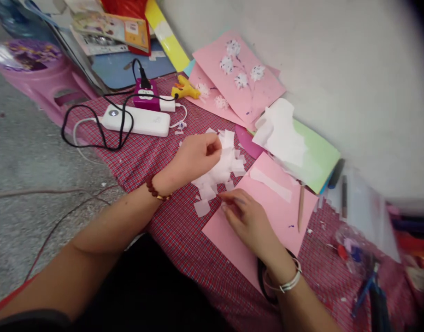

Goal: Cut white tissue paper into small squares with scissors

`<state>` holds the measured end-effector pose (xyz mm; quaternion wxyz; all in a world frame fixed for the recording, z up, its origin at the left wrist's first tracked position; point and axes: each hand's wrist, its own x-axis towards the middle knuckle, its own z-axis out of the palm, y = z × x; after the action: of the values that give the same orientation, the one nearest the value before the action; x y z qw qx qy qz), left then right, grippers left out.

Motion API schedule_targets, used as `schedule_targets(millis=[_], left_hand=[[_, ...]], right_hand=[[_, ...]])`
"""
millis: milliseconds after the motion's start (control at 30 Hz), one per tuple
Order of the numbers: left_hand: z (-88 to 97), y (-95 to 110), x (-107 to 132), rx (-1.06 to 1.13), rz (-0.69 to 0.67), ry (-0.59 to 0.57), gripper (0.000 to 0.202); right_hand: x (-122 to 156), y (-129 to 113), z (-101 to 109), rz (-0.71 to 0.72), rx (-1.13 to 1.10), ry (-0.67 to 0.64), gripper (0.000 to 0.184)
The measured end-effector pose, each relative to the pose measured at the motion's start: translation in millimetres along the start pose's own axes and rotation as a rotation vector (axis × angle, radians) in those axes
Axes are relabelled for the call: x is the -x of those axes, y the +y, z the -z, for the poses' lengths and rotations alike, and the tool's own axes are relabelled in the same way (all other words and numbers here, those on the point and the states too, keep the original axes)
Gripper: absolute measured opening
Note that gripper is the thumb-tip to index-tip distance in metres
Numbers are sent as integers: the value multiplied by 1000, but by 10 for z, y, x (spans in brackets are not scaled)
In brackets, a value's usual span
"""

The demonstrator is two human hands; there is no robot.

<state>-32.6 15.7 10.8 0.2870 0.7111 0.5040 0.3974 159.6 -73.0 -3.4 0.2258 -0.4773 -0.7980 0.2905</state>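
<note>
Scraps [221,169] lie heaped on the counter [177,235], under the nearer left hand [194,154], its fingers curled, and just beside the right hand's [250,222] loosely bent ones, any grasp by either impossible to tell.

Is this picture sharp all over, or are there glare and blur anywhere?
Head view: the pink stool has bright glare near the left edge; head view: the translucent sheet and clutter at far right look soft and smeared; head view: the upper-right corner falls into black; head view: the white paper pieces look pale, with little surface detail.
</note>
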Motion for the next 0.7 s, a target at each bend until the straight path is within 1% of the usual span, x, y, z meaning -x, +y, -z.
schedule_targets(millis=[100, 133, 200, 267, 300, 367, 433, 500, 600, 700], left_hand=[[-12, -14, -11, 4, -12, -20, 11], [-22, -14, -10, 6, -14, -30, 12], [-44, -16, -8, 9, -25, -47, 13], [-62, -27, -5, 13, -33, -57, 14], [-69, -36, -5, 22, -34, -57, 14], [-75, -55, -8, 56, -28, -53, 13], [-66, -62, -26, 106, -15, -50, 12], [-32, -40, -66, 160, -6, -70, 12], [81, 75, -166, 198, -21, -161, 12], [240, 253, -287, 142, -74, -285, 11]], right_hand=[[-49, -10, -77, 63, 175, -82, 37], [-78, -10, -99, 71, 223, -100, 39], [-149, -7, -134, 70, 282, -148, 35], [-224, 1, -160, 44, 271, -175, 24], [-257, 8, -170, 15, 216, -165, 19], [-305, 23, -182, -60, 41, -98, 14], [-327, 35, -179, -134, -123, -22, 13], [-325, 39, -152, -188, -204, 6, 17], [-290, 41, -73, -266, -290, 1, 25], [-232, 45, 18, -336, -389, 20, 27]])
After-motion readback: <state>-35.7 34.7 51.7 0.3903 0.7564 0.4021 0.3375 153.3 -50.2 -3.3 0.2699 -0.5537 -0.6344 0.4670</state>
